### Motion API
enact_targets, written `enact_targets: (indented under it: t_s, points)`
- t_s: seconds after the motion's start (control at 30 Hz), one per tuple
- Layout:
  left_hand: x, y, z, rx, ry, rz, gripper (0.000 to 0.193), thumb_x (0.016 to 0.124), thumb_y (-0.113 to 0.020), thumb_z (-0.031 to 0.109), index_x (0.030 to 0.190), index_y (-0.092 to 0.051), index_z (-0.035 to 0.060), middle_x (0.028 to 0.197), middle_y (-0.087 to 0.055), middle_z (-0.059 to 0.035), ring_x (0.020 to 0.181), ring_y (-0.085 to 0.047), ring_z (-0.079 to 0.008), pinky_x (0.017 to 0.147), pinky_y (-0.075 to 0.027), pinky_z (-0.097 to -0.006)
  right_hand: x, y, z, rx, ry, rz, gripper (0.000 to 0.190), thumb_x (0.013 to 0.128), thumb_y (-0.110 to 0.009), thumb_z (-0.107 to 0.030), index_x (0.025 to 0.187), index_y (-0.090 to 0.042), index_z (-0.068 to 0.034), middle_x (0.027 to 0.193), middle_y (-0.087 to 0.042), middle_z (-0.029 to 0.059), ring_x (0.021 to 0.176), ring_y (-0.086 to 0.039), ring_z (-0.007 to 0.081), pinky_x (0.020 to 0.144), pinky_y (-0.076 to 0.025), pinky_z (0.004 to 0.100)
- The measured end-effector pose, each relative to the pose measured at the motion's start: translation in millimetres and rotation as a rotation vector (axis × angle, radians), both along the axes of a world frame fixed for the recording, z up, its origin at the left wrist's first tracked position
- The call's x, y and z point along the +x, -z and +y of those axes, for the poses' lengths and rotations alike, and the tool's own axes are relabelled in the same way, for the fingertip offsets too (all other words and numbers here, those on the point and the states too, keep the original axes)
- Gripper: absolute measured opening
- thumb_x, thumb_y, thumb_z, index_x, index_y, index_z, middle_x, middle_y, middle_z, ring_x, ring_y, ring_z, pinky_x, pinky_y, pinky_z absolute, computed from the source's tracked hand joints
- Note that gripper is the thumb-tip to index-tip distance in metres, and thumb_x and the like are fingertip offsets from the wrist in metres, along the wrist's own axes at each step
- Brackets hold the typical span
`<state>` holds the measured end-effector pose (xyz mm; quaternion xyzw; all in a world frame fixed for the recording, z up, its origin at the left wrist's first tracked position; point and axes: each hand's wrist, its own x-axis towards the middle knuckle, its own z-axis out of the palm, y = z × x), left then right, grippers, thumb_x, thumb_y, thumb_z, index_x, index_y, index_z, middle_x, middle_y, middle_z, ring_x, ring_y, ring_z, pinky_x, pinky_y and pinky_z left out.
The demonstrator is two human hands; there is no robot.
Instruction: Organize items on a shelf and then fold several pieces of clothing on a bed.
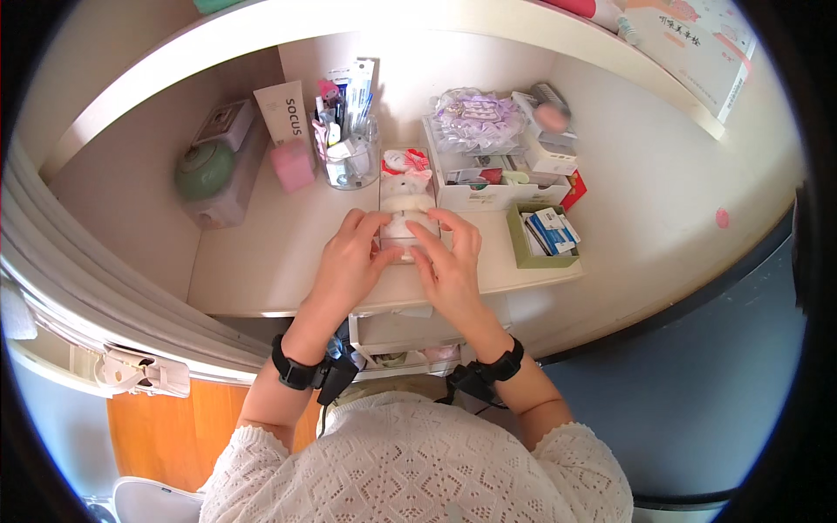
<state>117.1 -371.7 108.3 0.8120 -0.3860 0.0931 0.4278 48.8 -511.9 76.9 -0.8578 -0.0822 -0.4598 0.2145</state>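
Observation:
A small white plush toy [405, 186] with a pink bow lies in a narrow clear case [437, 196] on the white desk. Beside its head is a red-and-white plush or fabric piece [405, 161]. My left hand [350, 258] touches the left side of the toy and case, thumb near the lower end. On the right side, my right hand [451, 258] has its fingers bent over the toy's body and the case's edge. My fingertips hide part of the toy's lower body, and whether they grip it firmly is unclear.
Behind stand a clear pen cup [346, 160], a pink cube [292, 165] and a white organizer box [503, 196] with a lilac ruffled item. A green box of packets [546, 261] is at right, a green round pot [204, 171] at left. A shelf edge [418, 14] crosses above.

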Motion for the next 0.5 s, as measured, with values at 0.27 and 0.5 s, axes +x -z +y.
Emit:
enact_targets:
  t_s: [0.27,0.5]
  points:
    - [31,3,-24,0.101,-0.010,-0.154,0.036,0.071,-0.061,0.008,0.105,-0.050,0.0005,0.087,-0.051,-0.0166,0.073,-0.056,-0.0330,0.064,-0.046,-0.0386,16,4,-10,0.068,-0.022,-0.026,0.034,0.067,-0.059,0.000,0.100,-0.055,-0.005,0.098,-0.047,0.0128,0.088,-0.046,0.0287,0.077,-0.036,0.0379]
    - [52,12,-34,0.097,-0.058,-0.310,0.039,0.073,-0.054,0.001,0.112,-0.047,-0.0011,0.084,-0.054,-0.0164,0.073,-0.055,-0.0310,0.064,-0.044,-0.0375,25,9,-12,0.017,-0.031,0.115,0.040,0.066,-0.060,-0.002,0.105,-0.050,-0.001,0.105,-0.047,0.0151,0.098,-0.045,0.0313,0.083,-0.036,0.0400]
